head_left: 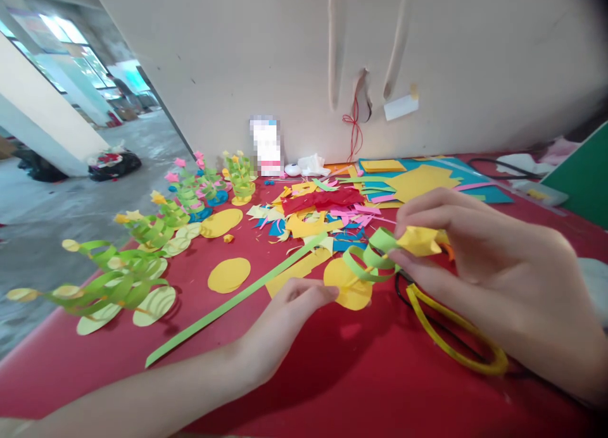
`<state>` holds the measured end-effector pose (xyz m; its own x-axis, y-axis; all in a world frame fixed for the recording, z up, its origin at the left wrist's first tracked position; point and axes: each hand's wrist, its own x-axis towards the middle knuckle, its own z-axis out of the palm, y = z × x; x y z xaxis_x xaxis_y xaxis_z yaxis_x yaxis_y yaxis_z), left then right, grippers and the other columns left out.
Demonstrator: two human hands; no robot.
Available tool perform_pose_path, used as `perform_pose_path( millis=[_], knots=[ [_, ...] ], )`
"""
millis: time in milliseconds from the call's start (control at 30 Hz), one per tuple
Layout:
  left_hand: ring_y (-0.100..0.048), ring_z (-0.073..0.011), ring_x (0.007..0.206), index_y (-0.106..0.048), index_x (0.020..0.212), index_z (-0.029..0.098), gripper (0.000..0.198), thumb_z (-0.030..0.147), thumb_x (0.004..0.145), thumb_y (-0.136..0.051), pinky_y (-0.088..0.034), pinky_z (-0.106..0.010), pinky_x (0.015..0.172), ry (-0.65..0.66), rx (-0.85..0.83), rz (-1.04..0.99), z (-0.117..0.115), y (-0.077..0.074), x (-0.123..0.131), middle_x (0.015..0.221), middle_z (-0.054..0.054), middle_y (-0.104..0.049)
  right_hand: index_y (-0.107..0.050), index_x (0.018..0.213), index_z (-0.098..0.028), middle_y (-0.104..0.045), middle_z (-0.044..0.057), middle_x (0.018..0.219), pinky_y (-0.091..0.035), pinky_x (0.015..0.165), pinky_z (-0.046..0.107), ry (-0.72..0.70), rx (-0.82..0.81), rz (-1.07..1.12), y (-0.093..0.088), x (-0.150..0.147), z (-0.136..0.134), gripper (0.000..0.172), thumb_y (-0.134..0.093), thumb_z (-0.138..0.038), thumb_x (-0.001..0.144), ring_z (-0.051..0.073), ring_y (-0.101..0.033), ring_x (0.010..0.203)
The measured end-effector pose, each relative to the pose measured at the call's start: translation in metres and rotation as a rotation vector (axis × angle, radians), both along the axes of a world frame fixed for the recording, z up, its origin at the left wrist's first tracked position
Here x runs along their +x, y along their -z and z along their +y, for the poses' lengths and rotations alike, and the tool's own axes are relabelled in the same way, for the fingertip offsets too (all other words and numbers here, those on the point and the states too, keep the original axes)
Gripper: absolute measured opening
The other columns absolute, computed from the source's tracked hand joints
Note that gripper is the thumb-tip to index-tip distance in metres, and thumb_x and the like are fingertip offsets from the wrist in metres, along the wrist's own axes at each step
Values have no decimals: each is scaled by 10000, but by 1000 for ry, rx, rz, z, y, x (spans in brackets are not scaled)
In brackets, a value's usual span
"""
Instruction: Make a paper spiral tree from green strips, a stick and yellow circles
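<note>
Curled green paper strip [368, 261], pinched with its yellow bud [420, 240] by the right hand [479, 261], may tear if the left hand [285, 324], pinching the yellow disc [349, 289], tugs.

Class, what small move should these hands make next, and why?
Probably lower the curled green paper strip, held with the yellow folded paper bud in the right hand, onto the yellow paper disc the left hand pinches; the coil overlaps it.

Person's left hand [285, 318] and forearm, at 7 o'clock: bare, uncovered to the frame edge. The right hand [479, 261] and wrist, at 4 o'clock: likewise bare.
</note>
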<state>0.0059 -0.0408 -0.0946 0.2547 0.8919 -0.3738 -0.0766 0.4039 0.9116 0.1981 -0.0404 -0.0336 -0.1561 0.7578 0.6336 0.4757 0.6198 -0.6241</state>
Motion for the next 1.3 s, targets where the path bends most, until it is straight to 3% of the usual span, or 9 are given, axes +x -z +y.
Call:
perform_pose_path(
  millis=[100, 233, 367, 633, 767, 833, 967, 1133, 1300],
  knots=[
    [-492, -192, 873, -600, 688, 201, 241, 371, 575, -728, -364, -318, 820, -84, -90, 39, 0, 1, 1, 777, 11, -572, -552, 786, -238, -560, -8, 841, -467, 627, 250, -19, 12, -6, 0, 0, -2, 159, -625, -149, 676, 141, -544, 791],
    [-494, -144, 694, -605, 567, 184, 257, 417, 597, -708, -374, -254, 666, 98, -39, 0, 2, -2, 2, 592, 18, -528, -551, 768, -233, -558, -19, 806, -462, 630, 238, -46, 15, -48, -1, -3, -4, 171, -627, -120, 664, 124, -537, 768],
    [-468, -113, 621, -638, 570, 180, 267, 434, 645, -672, -347, -224, 599, 194, 6, 7, 4, -4, 3, 571, 17, -537, -549, 782, -240, -553, -26, 823, -466, 633, 227, -60, 22, -54, -1, -6, -5, 198, -615, -102, 657, 113, -535, 764],
    [-507, -141, 690, -631, 620, 189, 218, 388, 705, -600, -366, -246, 660, 158, 62, 47, 4, -2, 3, 639, 12, -593, -554, 781, -236, -554, -28, 826, -466, 630, 216, -57, 30, -59, -3, -4, -8, 186, -605, -102, 663, 105, -537, 760],
    [-538, -158, 674, -613, 635, 154, 453, 279, 863, -242, -388, -288, 716, 386, 238, 50, -1, -7, 3, 615, -42, -598, -567, 775, -209, -565, -3, 849, -439, 657, 230, 68, 65, -37, -4, 2, 0, 95, -608, -161, 704, 117, -536, 802],
    [-507, -138, 554, -554, 557, 151, 417, 244, 840, -262, -391, -280, 645, 543, 432, 163, -7, -6, 5, 539, -44, -564, -569, 768, -203, -564, 7, 855, -431, 660, 248, 76, -2, -20, 1, 3, 9, 64, -606, -192, 717, 131, -537, 811],
    [-379, -96, 403, -362, 457, 176, 289, 208, 740, -412, -301, -254, 464, 805, 915, 387, -21, 7, 7, 394, -7, -453, -579, 770, -221, -567, 11, 900, -446, 704, 274, -38, -182, 16, 19, -1, 26, 92, -633, -241, 699, 159, -547, 861],
    [-425, -96, 411, -389, 466, 172, 316, 203, 775, -442, -288, -261, 456, 866, 1202, 529, -28, 19, 9, 410, -9, -515, -589, 711, -204, -561, 17, 851, -455, 714, 277, -76, -241, -80, 33, -9, 32, 49, -632, -202, 687, 146, -546, 796],
    [-468, -97, 426, -461, 481, 156, 310, 199, 787, -433, -293, -263, 456, 858, 1247, 573, -29, 19, 10, 421, -14, -537, -613, 739, -201, -559, 14, 838, -457, 716, 272, -114, -272, -155, 28, -9, 30, 68, -639, -194, 677, 133, -547, 764]
  ],
)
